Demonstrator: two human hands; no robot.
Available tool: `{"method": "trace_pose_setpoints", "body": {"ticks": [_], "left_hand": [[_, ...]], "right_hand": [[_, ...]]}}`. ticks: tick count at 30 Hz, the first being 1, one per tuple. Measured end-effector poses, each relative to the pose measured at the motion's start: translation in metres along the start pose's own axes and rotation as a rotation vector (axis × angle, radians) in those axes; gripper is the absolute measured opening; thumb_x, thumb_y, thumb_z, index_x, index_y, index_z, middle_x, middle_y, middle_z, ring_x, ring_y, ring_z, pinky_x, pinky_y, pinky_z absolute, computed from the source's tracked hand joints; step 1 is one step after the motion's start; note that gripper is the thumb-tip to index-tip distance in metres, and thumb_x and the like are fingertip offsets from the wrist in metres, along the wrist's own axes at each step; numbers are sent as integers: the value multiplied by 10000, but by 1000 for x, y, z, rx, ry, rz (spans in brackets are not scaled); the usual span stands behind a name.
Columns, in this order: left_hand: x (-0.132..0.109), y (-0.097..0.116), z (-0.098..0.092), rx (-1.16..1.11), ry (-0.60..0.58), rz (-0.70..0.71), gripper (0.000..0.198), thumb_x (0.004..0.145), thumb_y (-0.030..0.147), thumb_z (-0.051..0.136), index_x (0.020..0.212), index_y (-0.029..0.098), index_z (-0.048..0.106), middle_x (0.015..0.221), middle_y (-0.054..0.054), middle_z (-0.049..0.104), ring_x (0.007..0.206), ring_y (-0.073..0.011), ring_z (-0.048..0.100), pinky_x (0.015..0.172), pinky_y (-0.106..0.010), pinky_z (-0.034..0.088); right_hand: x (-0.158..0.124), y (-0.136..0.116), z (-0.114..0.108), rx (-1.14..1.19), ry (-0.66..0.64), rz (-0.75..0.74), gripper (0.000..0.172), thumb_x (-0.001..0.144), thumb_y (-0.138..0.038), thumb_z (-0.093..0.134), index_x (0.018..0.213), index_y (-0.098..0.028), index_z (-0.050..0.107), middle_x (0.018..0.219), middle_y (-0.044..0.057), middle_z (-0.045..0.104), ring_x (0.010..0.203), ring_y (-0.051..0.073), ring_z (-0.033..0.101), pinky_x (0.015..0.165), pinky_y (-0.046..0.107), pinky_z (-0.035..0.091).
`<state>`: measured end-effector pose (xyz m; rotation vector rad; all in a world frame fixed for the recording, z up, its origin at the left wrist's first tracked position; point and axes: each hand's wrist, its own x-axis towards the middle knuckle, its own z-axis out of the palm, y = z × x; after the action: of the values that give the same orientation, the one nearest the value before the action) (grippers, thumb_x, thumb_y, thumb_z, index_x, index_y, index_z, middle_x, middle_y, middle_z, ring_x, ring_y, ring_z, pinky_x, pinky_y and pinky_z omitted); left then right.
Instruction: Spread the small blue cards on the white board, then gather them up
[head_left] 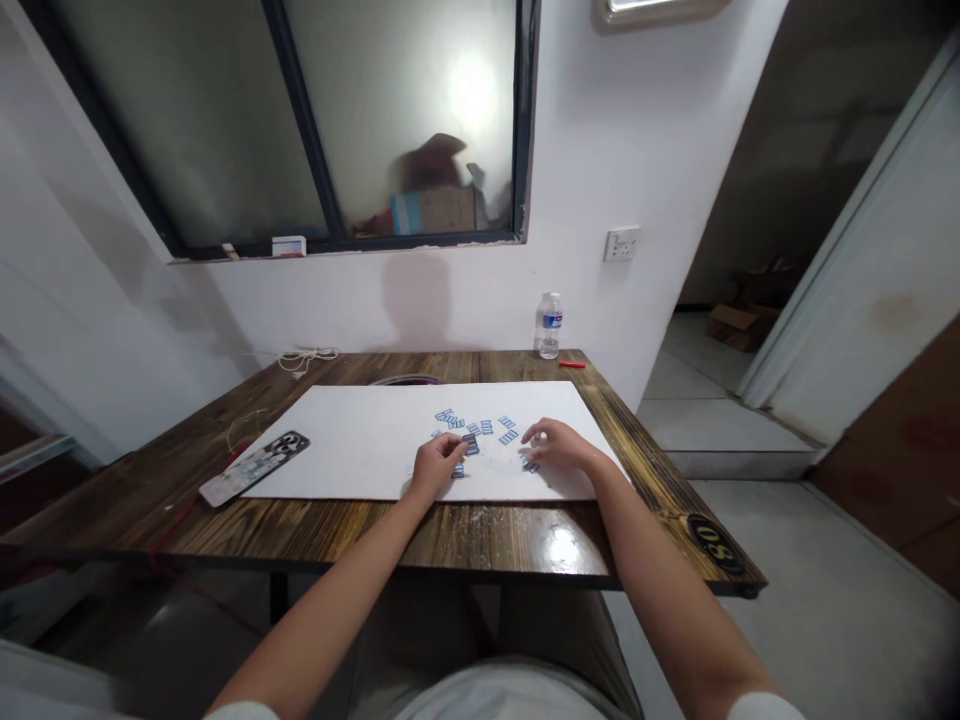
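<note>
Between the thumb and fingers of my left hand (pixel 437 466) is a small striped rectangular piece (pixel 471 444), darker than the others and held just above the white board (pixel 360 440). Another blue striped piece (pixel 457 470) lies beneath that hand. My right hand (pixel 556 445) hovers at the right, its fingers curved and apart. One more piece (pixel 529 464) lies under its fingertips, partly hidden; contact cannot be made out. Several blue-and-white striped pieces (pixel 486 427) are scattered flat on the board beyond and between both hands.
A phone in a patterned case (pixel 259 468) overlaps the board's left edge. Toward the wall are a white cable (pixel 307 356), a water bottle (pixel 550 328) and a red pen (pixel 572 365). The wooden table (pixel 480 535) has a dark round number tag (pixel 715 541) at its right corner.
</note>
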<state>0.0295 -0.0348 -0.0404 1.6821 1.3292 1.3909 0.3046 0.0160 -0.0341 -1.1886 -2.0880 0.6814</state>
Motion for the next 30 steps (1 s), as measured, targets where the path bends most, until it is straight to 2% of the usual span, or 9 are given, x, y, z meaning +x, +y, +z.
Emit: {"method": "trace_pose_setpoints", "body": {"ticks": [4,9,14,16,21,26,30], "left_hand": [[0,-2,0,23,9,16,241,738,423,661,741,182,662,615,5,634,595,-157,596,592,-274,473],[0,-3,0,26,0,7,248,738,428,660,739,181,664,627,0,640,595,-154,587,577,-264,461],[-1,-3,-1,48,3,26,246,741,420,661,743,175,672,659,-4,656,613,-154,591,595,-261,462],[-1,-3,-1,46,-6,24,247,744,419,657,753,173,675,675,-7,662,621,-153,593,604,-261,463],[0,-6,-1,54,-2,14,256,740,427,655,759,173,680,659,-4,656,608,-154,591,594,-264,462],[1,-6,0,34,-13,-20,293,708,459,683,770,174,698,679,-23,684,626,-173,625,592,-274,482],[0,-5,1,48,-25,-30,292,695,456,696,750,169,709,699,-42,708,645,-188,650,606,-282,500]], "right_hand": [[-4,1,-1,-71,-165,-47,367,525,-207,878,877,-264,791,850,45,642,774,196,609,718,308,491],[-5,-2,0,-177,-180,-48,369,536,-196,871,885,-287,789,865,46,634,773,189,590,724,302,474],[-4,-4,-1,-162,-195,3,347,540,-207,860,872,-223,760,909,48,670,818,190,598,722,274,455],[-4,-6,-1,-122,-190,45,278,576,-202,829,837,-192,736,889,42,683,798,179,599,692,256,444],[-2,-7,0,-70,-42,167,57,701,-209,709,742,-174,690,756,23,691,703,157,592,639,248,413],[3,-10,1,21,154,151,56,710,-236,688,723,-182,693,721,21,699,693,163,612,655,261,425],[5,-24,14,229,190,22,160,719,-349,717,734,-191,699,738,28,716,686,165,617,650,273,442]]}}
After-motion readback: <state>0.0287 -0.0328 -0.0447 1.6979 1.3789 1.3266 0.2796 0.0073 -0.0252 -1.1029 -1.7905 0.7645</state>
